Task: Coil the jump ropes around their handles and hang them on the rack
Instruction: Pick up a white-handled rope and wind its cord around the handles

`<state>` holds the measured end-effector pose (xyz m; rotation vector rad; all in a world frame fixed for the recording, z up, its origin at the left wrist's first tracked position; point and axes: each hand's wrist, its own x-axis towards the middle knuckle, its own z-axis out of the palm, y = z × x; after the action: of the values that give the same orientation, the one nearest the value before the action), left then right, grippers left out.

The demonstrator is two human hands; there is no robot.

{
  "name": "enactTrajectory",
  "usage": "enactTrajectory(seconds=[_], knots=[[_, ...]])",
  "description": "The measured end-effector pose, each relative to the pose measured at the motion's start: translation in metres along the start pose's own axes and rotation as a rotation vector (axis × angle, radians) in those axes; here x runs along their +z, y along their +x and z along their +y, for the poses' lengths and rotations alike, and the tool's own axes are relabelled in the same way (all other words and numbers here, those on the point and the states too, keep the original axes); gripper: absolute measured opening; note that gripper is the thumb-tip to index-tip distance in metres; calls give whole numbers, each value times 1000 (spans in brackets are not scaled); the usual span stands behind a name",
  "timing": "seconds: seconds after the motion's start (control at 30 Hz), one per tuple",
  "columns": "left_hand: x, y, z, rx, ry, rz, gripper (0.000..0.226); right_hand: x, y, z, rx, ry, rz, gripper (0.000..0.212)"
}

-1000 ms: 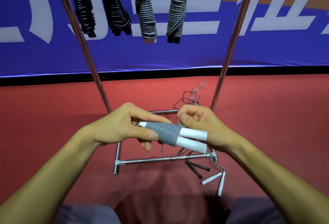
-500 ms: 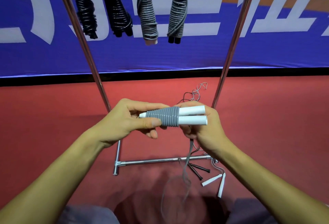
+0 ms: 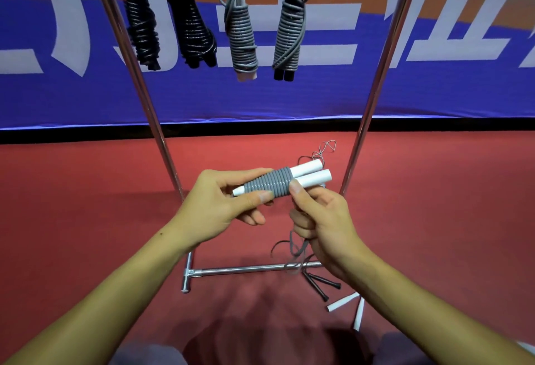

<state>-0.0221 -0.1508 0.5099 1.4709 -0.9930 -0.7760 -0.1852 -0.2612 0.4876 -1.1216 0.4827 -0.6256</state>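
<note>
Center frame: left hand (image 3: pixel 220 208) grips coiled end of grey rope w/ white handles (image 3: pixel 278 182), handles tilted up to the right. Right hand (image 3: pixel 321 219) has thumb on the coil, fingers curled round loose grey cord, blurred, trailing below. Top: rack (image 3: pixel 139 80) w/ 4 coiled ropes (image 3: pixel 241 37) hanging. Lower right on red floor (image 3: pixel 434 190): black handles (image 3: pixel 321 285), white handles (image 3: pixel 347 304).
</note>
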Motion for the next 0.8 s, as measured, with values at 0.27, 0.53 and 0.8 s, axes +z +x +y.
enactTrajectory(seconds=[0.27, 0.53, 0.8], knots=[[7, -3, -11, 74, 96, 64, 44, -1, -2, 0, 78, 3, 89, 46], [1, 1, -13, 114, 231, 150, 39, -11, 5, -4, 67, -205, 15, 25], [-5, 5, -15, 134, 332, 220, 37, -21, 8, 1, 70, -342, 109, 22]])
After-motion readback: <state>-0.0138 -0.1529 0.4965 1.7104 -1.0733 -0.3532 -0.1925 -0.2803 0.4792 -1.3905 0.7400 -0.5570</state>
